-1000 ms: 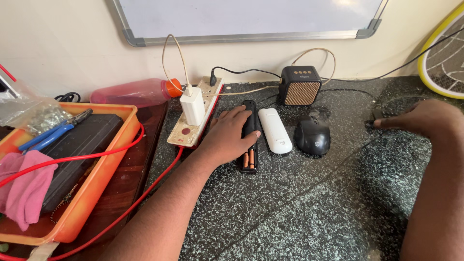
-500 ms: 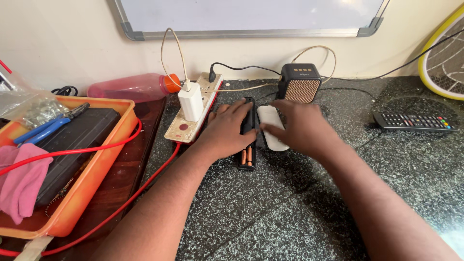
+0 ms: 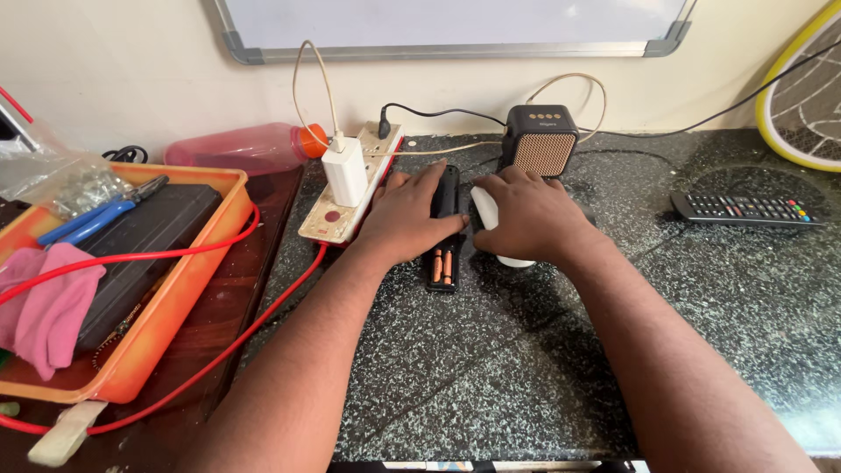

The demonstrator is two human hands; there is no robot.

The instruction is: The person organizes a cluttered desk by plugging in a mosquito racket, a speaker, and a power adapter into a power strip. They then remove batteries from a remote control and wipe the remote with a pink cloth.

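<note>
The black remote (image 3: 446, 229) lies back-up on the dark stone counter (image 3: 526, 368) beside the power strip (image 3: 349, 197), its open bay exposing two orange batteries (image 3: 442, 265). The left hand (image 3: 410, 217) lies flat on it, fingers spread — apparently pinning it steady. The right hand (image 3: 526, 215) cups loosely over a white oblong object (image 3: 487, 215) — a closed grasp cannot be confirmed.

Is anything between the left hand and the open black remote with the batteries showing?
No. The left hand already rests on the black remote, with nothing visible between them. The right hand covers the white device beside it.
</note>
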